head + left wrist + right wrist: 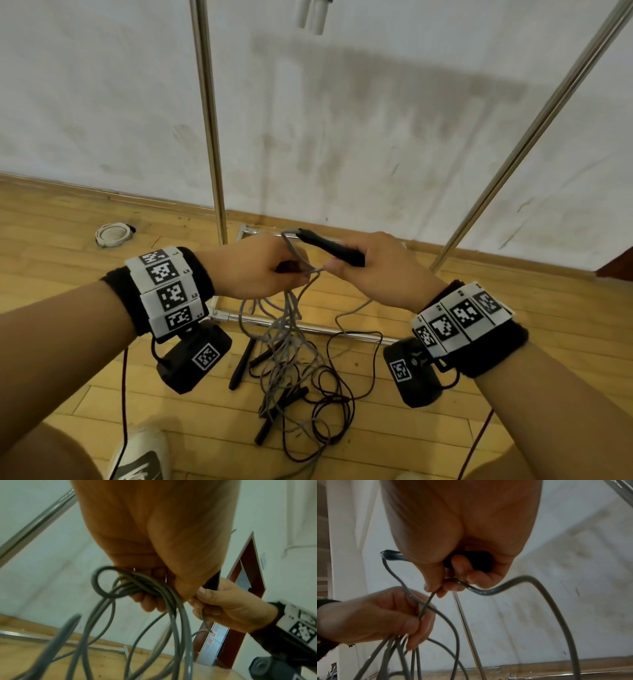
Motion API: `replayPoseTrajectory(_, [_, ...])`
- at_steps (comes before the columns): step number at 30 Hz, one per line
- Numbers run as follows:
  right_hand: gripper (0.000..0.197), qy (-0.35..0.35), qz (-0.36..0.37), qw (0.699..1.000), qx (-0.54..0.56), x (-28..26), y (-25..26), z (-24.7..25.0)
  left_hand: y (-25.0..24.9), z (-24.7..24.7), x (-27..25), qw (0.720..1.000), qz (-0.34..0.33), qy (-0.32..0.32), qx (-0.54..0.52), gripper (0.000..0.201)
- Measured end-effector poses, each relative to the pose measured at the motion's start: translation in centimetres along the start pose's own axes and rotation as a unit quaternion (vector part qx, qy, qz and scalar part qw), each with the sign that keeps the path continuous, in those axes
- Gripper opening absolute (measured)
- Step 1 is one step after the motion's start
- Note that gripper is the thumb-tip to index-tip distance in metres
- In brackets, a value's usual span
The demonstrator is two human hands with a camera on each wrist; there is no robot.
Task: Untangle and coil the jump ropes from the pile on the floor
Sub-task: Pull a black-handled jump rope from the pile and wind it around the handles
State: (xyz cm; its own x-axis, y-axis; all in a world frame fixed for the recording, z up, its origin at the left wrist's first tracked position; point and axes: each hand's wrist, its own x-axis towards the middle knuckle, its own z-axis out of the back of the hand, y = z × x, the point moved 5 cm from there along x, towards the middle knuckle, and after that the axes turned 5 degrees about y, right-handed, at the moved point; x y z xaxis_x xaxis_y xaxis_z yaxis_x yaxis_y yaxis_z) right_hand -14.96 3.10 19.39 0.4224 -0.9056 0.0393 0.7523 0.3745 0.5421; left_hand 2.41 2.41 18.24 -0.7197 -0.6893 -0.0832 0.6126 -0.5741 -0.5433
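Observation:
Both hands are raised above a tangled pile of jump ropes [301, 387] on the wooden floor. My left hand [263, 267] grips several loops of grey rope [137, 585], whose strands hang down to the pile. My right hand [370, 267] holds a black handle [329, 248] of that grey rope and also pinches the rope between thumb and fingers [436, 588]. The rope leaves the handle tip in a short loop [291, 246] toward the left hand. The two hands almost touch. Black handles [241, 365] and a dark red-black rope [329, 411] lie in the pile.
A metal rack frame stands ahead, with an upright pole [210, 137], a slanted pole [534, 137] and base bars [308, 327] on the floor near the pile. A white coiled item [113, 234] lies by the wall at left. My shoe [142, 455] is at the bottom.

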Motion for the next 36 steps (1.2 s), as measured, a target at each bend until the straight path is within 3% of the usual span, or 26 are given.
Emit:
replayPoseTrajectory(5, [0.029, -0.018, -0.027, 0.999, 0.001, 0.0, -1.4, 1.6, 2.2, 0.0, -0.5, 0.995, 0.064, 0.040, 0.070, 0.012])
replayPoseTrajectory(13, [0.029, -0.102, -0.033, 0.994, 0.021, -0.7, -3.2, 3.9, 4.1, -0.3, -1.0, 0.985, 0.117, 0.104, 0.072, 0.008])
replayPoseTrajectory(18, [0.029, -0.108, -0.052, 0.992, 0.040, -0.9, -4.2, 4.1, 4.4, 0.3, -0.7, 0.990, 0.133, 0.040, -0.004, 0.015])
replayPoseTrajectory(22, [0.027, -0.164, -0.068, 0.982, 0.065, -1.2, -5.4, 5.4, 5.5, 0.8, -0.8, 0.984, 0.173, 0.009, -0.042, 0.033])
replayPoseTrajectory(25, [0.027, -0.191, -0.074, 0.977, 0.055, -1.4, -5.9, 5.9, 6.0, 0.1, -0.8, 0.982, 0.177, 0.044, -0.054, 0.029])
replayPoseTrajectory(29, [0.025, -0.236, -0.080, 0.965, 0.080, -1.5, -6.3, 6.3, 5.9, -0.4, -0.7, 0.986, 0.165, 0.029, -0.017, 0.010])
replayPoseTrajectory(32, [0.025, -0.279, -0.089, 0.952, 0.092, -1.5, -6.7, 7.0, 5.2, -0.9, -0.6, 0.988, 0.140, 0.057, -0.012, 0.018])
replayPoseTrajectory(36, [0.013, -0.242, -0.099, 0.962, 0.079, -1.2, -6.8, 6.2, 3.6, -1.4, -0.4, 0.988, 0.121, 0.079, -0.045, 0.030])
